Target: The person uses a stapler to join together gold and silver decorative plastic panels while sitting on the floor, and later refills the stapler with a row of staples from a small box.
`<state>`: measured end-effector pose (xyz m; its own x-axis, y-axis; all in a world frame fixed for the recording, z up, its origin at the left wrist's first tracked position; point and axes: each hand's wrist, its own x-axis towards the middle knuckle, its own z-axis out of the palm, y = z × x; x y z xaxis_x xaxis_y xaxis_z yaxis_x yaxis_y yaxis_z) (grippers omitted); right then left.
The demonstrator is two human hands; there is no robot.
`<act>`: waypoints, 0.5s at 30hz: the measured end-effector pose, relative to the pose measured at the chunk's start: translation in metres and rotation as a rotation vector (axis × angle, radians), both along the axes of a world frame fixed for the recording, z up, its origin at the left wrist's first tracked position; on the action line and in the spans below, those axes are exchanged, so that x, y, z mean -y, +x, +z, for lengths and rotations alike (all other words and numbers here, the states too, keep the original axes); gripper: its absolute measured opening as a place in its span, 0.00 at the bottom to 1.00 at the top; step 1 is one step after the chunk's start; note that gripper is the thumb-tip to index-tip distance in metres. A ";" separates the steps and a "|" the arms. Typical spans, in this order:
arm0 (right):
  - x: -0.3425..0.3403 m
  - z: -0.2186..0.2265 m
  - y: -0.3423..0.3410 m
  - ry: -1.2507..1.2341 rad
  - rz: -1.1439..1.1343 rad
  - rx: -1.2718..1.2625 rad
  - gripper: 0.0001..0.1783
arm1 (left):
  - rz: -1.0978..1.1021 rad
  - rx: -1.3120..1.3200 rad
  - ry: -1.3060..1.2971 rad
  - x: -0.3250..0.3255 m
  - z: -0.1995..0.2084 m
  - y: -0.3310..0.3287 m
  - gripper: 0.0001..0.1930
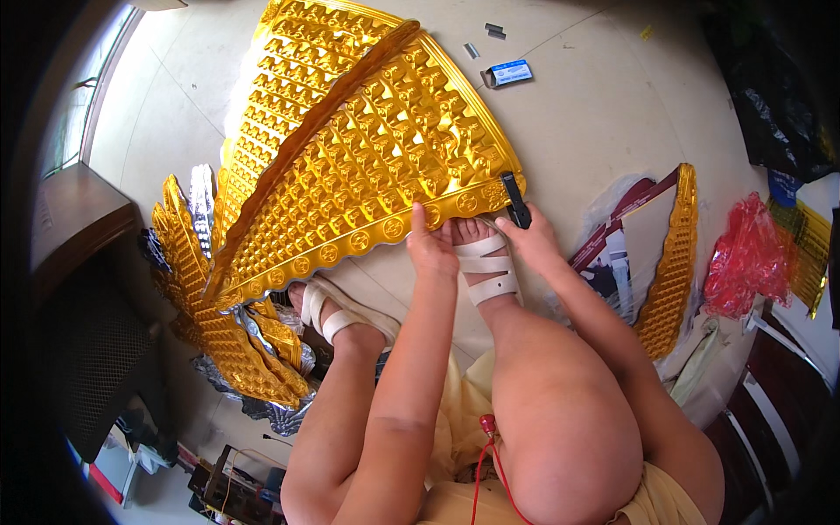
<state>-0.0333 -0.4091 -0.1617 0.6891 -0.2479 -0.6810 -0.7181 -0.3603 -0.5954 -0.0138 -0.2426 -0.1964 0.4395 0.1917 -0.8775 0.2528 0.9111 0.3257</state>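
A large gold embossed foil panel (367, 149), roughly fan-shaped, spreads out in front of me with a raised fold running across it. Along its near side runs a border strip with round medallions. At this border my left hand (431, 248) grips the edge, one digit lying on top and the other fingers partly hidden below. My right hand (534, 238) is closed round a black stapler (514, 199), whose jaws sit over the panel's right corner. Both hands are close to my sandalled right foot (490, 258).
A blue-and-white small box (511, 73) and grey staple strips (495, 31) lie on the floor beyond the panel. More gold and silver foil pieces (254, 354) are heaped at left. On the right are a gold foil strip (672, 267) and red plastic wrap (748, 258).
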 end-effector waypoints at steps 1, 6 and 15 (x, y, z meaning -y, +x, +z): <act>0.001 0.002 0.003 -0.100 0.077 0.068 0.23 | 0.035 0.035 0.018 -0.011 -0.007 0.002 0.17; 0.014 0.004 0.012 -0.187 0.089 0.086 0.22 | -0.154 -0.068 0.150 -0.023 0.007 0.007 0.14; 0.011 -0.007 0.003 0.347 -0.008 -0.070 0.23 | -0.068 -0.066 0.168 -0.001 0.022 0.016 0.14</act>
<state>-0.0306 -0.4200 -0.1689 0.6371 0.0018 -0.7708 -0.7631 -0.1395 -0.6311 0.0021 -0.2411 -0.1739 0.3987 0.3098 -0.8632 0.3377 0.8255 0.4522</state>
